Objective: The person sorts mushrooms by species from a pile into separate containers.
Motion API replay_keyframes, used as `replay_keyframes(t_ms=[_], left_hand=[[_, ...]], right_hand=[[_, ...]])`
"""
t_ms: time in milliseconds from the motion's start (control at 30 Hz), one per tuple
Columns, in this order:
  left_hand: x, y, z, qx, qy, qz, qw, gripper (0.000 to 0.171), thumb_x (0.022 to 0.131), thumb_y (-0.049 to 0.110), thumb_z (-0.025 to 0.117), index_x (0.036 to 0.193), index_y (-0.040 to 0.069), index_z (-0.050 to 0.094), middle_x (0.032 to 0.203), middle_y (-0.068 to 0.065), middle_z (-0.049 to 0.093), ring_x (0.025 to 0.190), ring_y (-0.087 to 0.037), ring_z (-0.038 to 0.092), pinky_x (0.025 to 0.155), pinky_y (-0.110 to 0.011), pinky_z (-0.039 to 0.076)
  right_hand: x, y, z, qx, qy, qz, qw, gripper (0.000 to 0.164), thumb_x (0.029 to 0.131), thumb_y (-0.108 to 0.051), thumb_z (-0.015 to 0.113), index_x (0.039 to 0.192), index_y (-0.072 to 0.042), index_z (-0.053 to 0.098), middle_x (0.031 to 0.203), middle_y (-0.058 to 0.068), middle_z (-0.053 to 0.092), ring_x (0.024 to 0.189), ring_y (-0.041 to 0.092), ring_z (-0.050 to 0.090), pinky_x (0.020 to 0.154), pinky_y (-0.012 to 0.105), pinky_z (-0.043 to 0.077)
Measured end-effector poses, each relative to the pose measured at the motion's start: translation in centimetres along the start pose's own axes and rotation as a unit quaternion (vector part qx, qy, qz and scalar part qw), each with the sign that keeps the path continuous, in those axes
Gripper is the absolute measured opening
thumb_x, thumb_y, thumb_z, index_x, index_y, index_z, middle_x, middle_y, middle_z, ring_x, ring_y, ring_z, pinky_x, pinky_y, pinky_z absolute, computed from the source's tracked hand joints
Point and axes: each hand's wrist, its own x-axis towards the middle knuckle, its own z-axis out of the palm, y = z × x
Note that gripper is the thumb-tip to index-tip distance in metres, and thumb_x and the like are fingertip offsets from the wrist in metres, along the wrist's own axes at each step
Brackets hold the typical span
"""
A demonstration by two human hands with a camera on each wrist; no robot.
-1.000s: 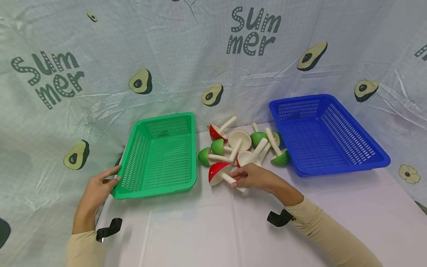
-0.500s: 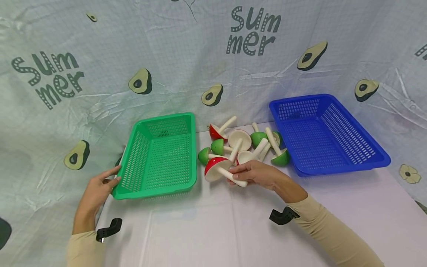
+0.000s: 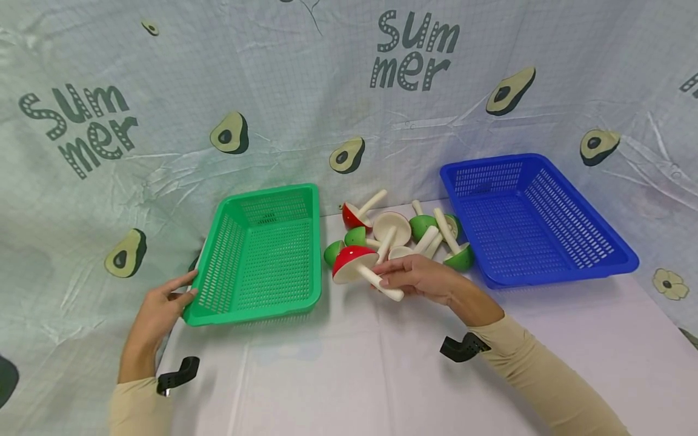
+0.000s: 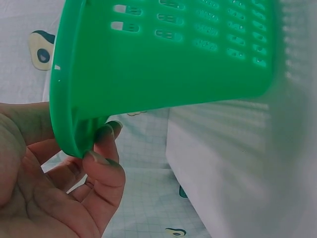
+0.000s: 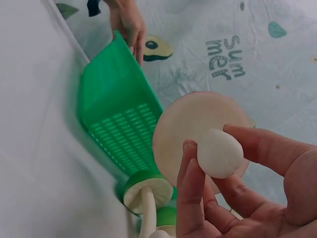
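Note:
A toy mushroom (image 3: pixel 353 261) with a red cap and white stem is held off the table in my right hand (image 3: pixel 428 280). Thumb and fingers pinch its stem, and in the right wrist view the stem's rounded end (image 5: pixel 220 154) points at the camera. My left hand (image 3: pixel 157 312) grips the rim of a green plastic basket (image 3: pixel 278 266) at its left side; the left wrist view shows fingertips curled under that rim (image 4: pixel 64 114). Behind the held mushroom lies a pile of toy mushrooms with red caps and green caps (image 3: pixel 460 259), partly hidden by my right hand.
A blue plastic basket (image 3: pixel 545 227) stands at the right, beyond the pile. The white table (image 3: pixel 327 375) reaches back to a hanging cloth (image 3: pixel 294 79) printed with avocados and lettering.
My right hand has raised the red-capped mushroom from the front of the pile and shifted it slightly left, its cap tipping upward. The left hand and both baskets have stayed put.

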Motion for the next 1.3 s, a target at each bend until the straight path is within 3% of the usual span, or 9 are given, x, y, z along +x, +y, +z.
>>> replay_keyframes(t_ms=[267, 667, 800, 933, 1133, 1300], left_hand=[[-0.1, 0.0, -0.3, -0.005, -0.017, 0.010, 0.9998, 0.051, 0.108, 0.019, 0.050, 0.157, 0.007, 0.038, 0.136, -0.029, 0.052, 0.078, -0.007, 0.059, 0.064, -0.029, 0.053], [-0.3, -0.2, -0.5, -0.004, -0.030, 0.010, 0.9995, 0.052, 0.108, 0.017, 0.049, 0.158, 0.010, 0.035, 0.143, -0.029, 0.047, 0.079, -0.010, 0.059, 0.068, -0.031, 0.052], [-0.2, -0.2, -0.5, -0.009, -0.025, 0.013, 0.9996, 0.052, 0.108, 0.016, 0.049, 0.158, 0.009, 0.036, 0.143, -0.028, 0.047, 0.079, -0.009, 0.058, 0.067, -0.032, 0.053], [-0.2, -0.2, -0.5, -0.015, -0.023, 0.013, 0.9995, 0.052, 0.108, 0.016, 0.049, 0.158, 0.009, 0.036, 0.144, -0.028, 0.046, 0.079, -0.008, 0.058, 0.066, -0.030, 0.052], [-0.2, -0.2, -0.4, -0.022, -0.022, 0.013, 0.9994, 0.052, 0.108, 0.015, 0.050, 0.157, 0.009, 0.037, 0.143, -0.027, 0.046, 0.079, -0.008, 0.057, 0.065, -0.028, 0.052], [-0.1, -0.1, -0.5, -0.024, -0.022, 0.010, 0.9994, 0.052, 0.108, 0.016, 0.050, 0.157, 0.009, 0.037, 0.143, -0.026, 0.046, 0.079, -0.009, 0.056, 0.065, -0.028, 0.051]], right_hand=[[0.4, -0.9, 0.2, -0.017, 0.001, -0.007, 1.000, 0.050, 0.093, -0.006, 0.070, 0.141, 0.003, 0.058, 0.118, 0.005, 0.069, 0.097, 0.015, 0.064, 0.073, 0.023, 0.051], [1.8, -2.6, 0.6, -0.031, 0.008, -0.031, 0.999, 0.046, 0.093, -0.007, 0.070, 0.138, 0.000, 0.061, 0.127, 0.010, 0.066, 0.109, 0.020, 0.062, 0.085, 0.026, 0.051], [2.6, -3.3, 1.1, -0.054, 0.024, -0.068, 0.996, 0.044, 0.093, -0.007, 0.070, 0.136, -0.001, 0.063, 0.124, 0.009, 0.068, 0.109, 0.019, 0.064, 0.087, 0.027, 0.052], [3.3, -4.0, 1.6, -0.078, 0.055, -0.092, 0.991, 0.042, 0.092, -0.011, 0.073, 0.133, -0.006, 0.066, 0.122, 0.008, 0.070, 0.105, 0.017, 0.064, 0.080, 0.026, 0.052], [4.2, -4.6, 2.2, -0.102, 0.084, -0.108, 0.985, 0.040, 0.091, -0.014, 0.075, 0.131, -0.011, 0.070, 0.124, 0.005, 0.071, 0.113, 0.018, 0.064, 0.084, 0.023, 0.051], [4.9, -4.9, 2.7, -0.119, 0.087, -0.109, 0.983, 0.038, 0.091, -0.019, 0.077, 0.128, -0.017, 0.072, 0.122, 0.002, 0.072, 0.114, 0.019, 0.064, 0.088, 0.030, 0.052]])
